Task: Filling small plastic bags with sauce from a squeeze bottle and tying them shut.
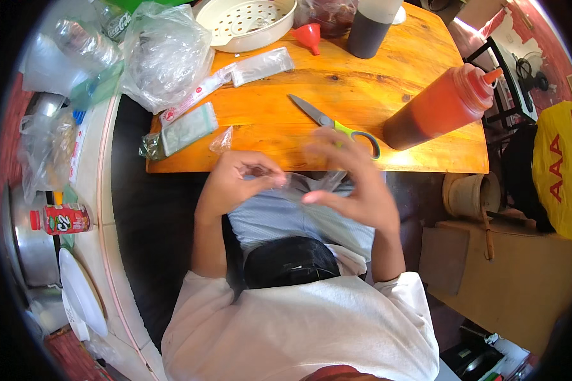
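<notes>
My left hand (pixel 240 183) pinches a small clear plastic bag (pixel 293 181) between thumb and fingertips, above my lap at the table's front edge. My right hand (pixel 362 190) is blurred beside the bag, with thumb and fingers spread apart; nothing shows in its grip. Just beyond that hand lie scissors (pixel 310 108) with a green handle, partly hidden by my fingers. A squeeze bottle (pixel 434 109) of dark red liquid with a red nozzle is to their right. Near my left hand are a clear plastic scrap (pixel 222 140) and a pack of clear plastic bags (pixel 190 127).
On the wooden table (pixel 352 85) are another bag pack (pixel 263 65), a red funnel (pixel 309 38), a bottle of dark liquid (pixel 369 35), a white perforated basket (pixel 219 40) and a bulky plastic bag (pixel 167 62). A tiled ledge (pixel 107 205) runs along my left, holding a red-labelled drink bottle (pixel 66 219).
</notes>
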A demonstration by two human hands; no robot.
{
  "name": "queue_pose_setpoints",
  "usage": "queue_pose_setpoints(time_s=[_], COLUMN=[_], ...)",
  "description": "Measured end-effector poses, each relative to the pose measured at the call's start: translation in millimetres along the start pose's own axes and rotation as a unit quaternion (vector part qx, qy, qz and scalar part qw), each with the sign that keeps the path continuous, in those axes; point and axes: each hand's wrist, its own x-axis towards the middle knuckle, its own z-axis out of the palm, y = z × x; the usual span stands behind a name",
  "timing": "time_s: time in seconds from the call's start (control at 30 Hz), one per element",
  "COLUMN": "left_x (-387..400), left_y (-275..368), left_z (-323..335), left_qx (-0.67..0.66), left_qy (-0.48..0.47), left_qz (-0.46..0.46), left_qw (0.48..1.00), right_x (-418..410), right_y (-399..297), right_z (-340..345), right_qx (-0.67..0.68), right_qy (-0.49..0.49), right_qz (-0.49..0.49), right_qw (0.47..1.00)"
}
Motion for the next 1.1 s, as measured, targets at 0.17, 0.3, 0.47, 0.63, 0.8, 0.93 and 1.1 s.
queue_pose_setpoints(time_s=[0.17, 0.3, 0.47, 0.63, 0.8, 0.93, 1.1], left_x=[11, 13, 14, 19, 27, 29, 20], left_y=[14, 18, 31, 30, 36, 36, 18], left_z=[14, 13, 28, 27, 29, 29, 43], left_qx=[0.075, 0.064, 0.207, 0.237, 0.337, 0.369, 0.291], left_qy=[0.049, 0.046, 0.007, 0.011, 0.018, 0.056, 0.203], left_qz=[0.028, 0.026, 0.129, 0.219, 0.36, 0.391, 0.336], left_qw=[0.996, 0.997, 0.97, 0.946, 0.87, 0.842, 0.873], right_x=[-3, -14, -11, -16, -12, -13, -13], right_y=[1, 8, -1, 7, 2, 8, 12], right_z=[26, 32, 22, 22, 19, 24, 30], right_qx=[0.159, 0.172, 0.156, 0.36, 0.35, 0.387, 0.402], right_qy=[-0.027, -0.014, 0.04, 0.03, 0.004, 0.049, 0.125], right_qz=[0.17, 0.211, 0.083, 0.176, 0.194, 0.186, 0.188], right_qw=[0.972, 0.962, 0.984, 0.916, 0.916, 0.902, 0.887])
